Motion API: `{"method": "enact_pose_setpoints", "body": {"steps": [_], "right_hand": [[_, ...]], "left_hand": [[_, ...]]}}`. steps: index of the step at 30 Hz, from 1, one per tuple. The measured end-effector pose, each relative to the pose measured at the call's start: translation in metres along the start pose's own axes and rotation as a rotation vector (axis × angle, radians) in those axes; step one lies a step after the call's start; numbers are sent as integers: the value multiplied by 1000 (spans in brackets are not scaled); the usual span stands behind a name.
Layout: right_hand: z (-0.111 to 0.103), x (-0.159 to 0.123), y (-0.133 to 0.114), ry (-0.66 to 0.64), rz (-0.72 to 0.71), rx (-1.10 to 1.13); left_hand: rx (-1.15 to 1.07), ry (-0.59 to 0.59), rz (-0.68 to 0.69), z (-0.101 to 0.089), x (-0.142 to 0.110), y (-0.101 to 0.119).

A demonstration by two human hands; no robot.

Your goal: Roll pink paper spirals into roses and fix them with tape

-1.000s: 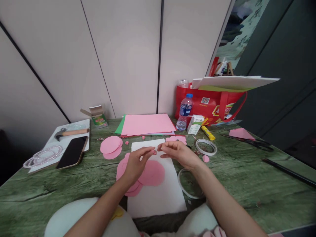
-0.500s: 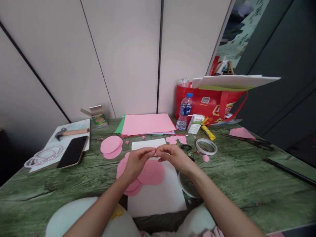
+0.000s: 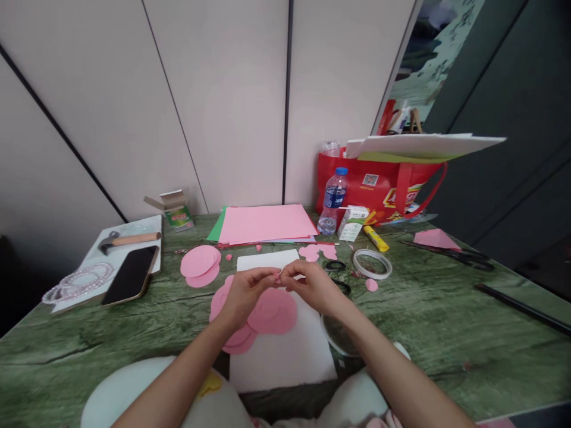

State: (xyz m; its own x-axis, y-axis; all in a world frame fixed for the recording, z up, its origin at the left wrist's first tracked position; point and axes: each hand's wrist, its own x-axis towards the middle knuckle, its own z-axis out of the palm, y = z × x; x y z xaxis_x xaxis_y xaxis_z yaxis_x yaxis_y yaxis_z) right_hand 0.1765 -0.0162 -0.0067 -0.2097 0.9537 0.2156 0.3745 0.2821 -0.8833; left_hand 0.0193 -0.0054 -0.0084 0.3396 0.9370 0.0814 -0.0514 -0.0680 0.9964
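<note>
Nearest: one white sheet (image 3: 281,362) on the surface (image 3: 147,336), bearing overlapping pink cutouts (image 3: 277,315), flat, apparently unworked; count obscured. Above: left hand (image 3: 243,293), right hand (image 3: 316,288), fingers of both pinched on one small pink piece (image 3: 277,277), judged part-formed. Beyond: two pink discs (image 3: 199,260), flat; two small pink lumps (image 3: 259,248), seemingly finished; one paper stack (image 3: 268,222).

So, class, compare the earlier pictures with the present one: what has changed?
The right hand moved left to join the left hand; the small pink piece, first in the left fingertips alone, is now held by both. The right hand's move uncovered more of the black loops. The phone, hammer and pink discs stayed put.
</note>
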Motion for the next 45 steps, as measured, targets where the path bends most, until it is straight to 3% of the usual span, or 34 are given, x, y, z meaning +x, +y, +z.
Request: {"method": "enact_pose_setpoints", "body": {"steps": [5, 10, 17, 21, 28, 35, 45], "right_hand": [[10, 0, 1, 142, -129, -106], [14, 1, 1, 235, -91, 145], [14, 5, 4, 184, 46, 349], [14, 4, 3, 249, 78, 371], [16, 1, -7, 216, 138, 652], [16, 2, -10, 193, 108, 628], [14, 2, -9, 155, 192, 696]], "left_hand": [[-28, 40, 4, 0, 1, -3], [-4, 96, 34, -2, 1, -3], [151, 181, 159, -2, 1, -2], [222, 188, 184, -3, -1, 0], [219, 167, 199, -2, -2, 2], [229, 187, 280, -1, -1, 3], [170, 109, 300, -2, -1, -1]]}}
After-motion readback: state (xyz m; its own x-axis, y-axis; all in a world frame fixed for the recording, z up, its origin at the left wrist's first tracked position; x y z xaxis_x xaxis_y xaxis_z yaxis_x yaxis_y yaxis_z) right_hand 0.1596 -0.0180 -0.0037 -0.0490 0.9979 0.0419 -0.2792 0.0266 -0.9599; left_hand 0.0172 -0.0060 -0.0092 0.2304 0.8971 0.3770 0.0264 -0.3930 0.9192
